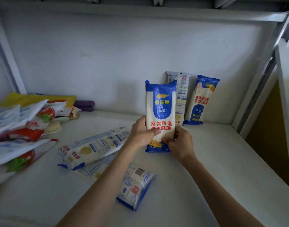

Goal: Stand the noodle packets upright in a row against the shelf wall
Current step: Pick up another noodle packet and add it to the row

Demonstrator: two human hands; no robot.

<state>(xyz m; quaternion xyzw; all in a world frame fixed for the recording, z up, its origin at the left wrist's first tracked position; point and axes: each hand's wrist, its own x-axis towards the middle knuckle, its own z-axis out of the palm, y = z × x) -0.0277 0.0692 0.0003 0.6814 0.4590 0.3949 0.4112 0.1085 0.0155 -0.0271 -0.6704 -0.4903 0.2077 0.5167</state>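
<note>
A white painted shelf board [214, 169] carries a flat-lying blue-and-white plastic noodle packet [93, 148]. Touching its near side lies a second flat packet [135, 185]; left of it, heaped red-and-white pouches [21, 133]; beyond it rightward, a pale upright packet [182, 99] and an upside-down blue packet [201, 102] against the wall.

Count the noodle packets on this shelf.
5: held packet between left hand and right hand; back-facing packet and upside-down packet against the wall; top packet lying across bottom packet. The arm may hide more.

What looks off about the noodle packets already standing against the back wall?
The rightmost packet stands upside down, its printing inverted. Its neighbour shows its back label. The held packet, gripped by the left hand and right hand, faces front, right way up.
</note>
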